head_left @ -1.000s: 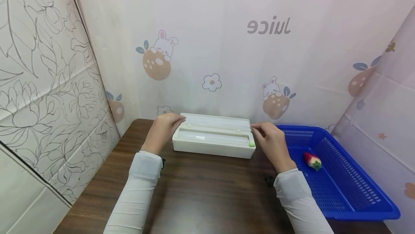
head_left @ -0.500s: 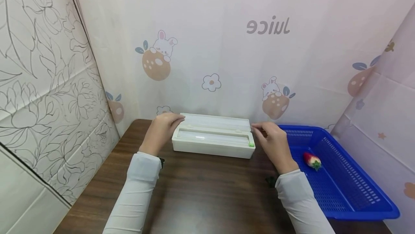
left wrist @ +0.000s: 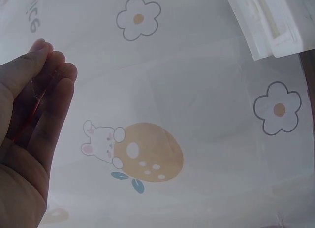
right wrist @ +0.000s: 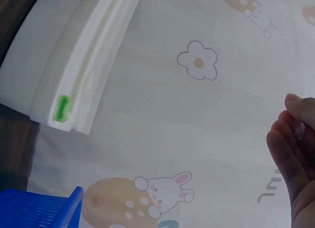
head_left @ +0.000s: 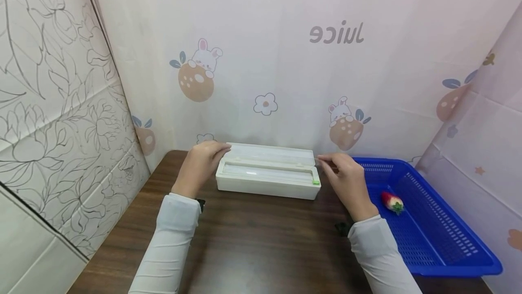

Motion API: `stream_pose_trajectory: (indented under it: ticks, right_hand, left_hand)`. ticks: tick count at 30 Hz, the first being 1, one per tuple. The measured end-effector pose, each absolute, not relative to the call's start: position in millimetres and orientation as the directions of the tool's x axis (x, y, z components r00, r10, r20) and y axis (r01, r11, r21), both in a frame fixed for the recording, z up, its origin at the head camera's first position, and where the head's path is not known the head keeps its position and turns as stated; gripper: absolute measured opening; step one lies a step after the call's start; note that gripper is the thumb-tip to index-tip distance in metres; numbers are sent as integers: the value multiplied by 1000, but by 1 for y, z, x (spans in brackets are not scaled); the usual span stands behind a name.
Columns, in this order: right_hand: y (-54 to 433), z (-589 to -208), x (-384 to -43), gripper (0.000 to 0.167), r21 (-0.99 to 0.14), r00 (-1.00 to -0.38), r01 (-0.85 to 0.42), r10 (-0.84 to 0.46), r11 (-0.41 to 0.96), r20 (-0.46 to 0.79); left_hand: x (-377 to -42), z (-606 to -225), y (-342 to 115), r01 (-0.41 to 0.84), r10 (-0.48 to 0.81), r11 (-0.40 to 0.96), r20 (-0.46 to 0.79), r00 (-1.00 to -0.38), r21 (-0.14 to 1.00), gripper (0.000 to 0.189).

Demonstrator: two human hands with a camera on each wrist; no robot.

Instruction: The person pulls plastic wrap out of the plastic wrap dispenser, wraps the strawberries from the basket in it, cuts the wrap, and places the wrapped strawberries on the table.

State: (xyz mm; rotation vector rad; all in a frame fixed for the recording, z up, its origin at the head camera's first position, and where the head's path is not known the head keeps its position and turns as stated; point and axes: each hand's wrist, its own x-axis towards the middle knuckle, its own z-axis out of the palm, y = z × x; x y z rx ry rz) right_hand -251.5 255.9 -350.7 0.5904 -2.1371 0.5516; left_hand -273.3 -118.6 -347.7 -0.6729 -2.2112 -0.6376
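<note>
Delicately, the left hand (head_left: 199, 163) and right hand (head_left: 348, 180) pinch crinkled clear film (right wrist: 299, 131) between thumb and fingertips, at either end of a smooth white plastic-wrap dispenser (head_left: 267, 186). The long, boxy case (a green slider (head_left: 316, 182) marks one end) shows a translucent panel along its back, sitting on a dark wood-grain table (head_left: 261, 239). Nearby, a perforated blue basket (head_left: 456, 270) holds a red-and-cream strawberry (head_left: 391, 202).

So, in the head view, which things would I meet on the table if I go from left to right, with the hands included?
Left hand → white box → right hand → strawberry, which lies in the blue basket.
</note>
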Motion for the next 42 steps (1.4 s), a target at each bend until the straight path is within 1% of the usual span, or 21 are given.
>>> stream_pose_trajectory:
  ticks: [5, 11, 23, 32, 37, 42]
  right_hand:
    - [256, -349, -250, 18, -169, -514, -599, -215, 783, 830]
    - [258, -347, -250, 18, -156, -475, -622, -210, 768, 855]
    - [258, -342, -244, 17, -148, -479, -602, -206, 784, 854]
    - [257, -337, -239, 24, -149, -467, -596, -189, 789, 864]
    - [257, -335, -236, 22, -154, -478, -592, -190, 791, 858]
    - [256, -332, -232, 22, -150, -480, -589, -194, 794, 856]
  left_hand:
    - [-271, -345, -119, 642, 275, 736, 773, -572, 213, 12]
    - [-269, -341, -120, 650, 278, 734, 785, -553, 198, 13]
    - [-264, -334, -121, 672, 294, 723, 811, -506, 157, 11]
    - [-262, -330, -120, 669, 299, 729, 814, -497, 141, 11]
    - [-257, -327, -121, 659, 303, 739, 805, -510, 139, 12]
    - [-254, -325, -122, 663, 306, 738, 810, -500, 130, 13]
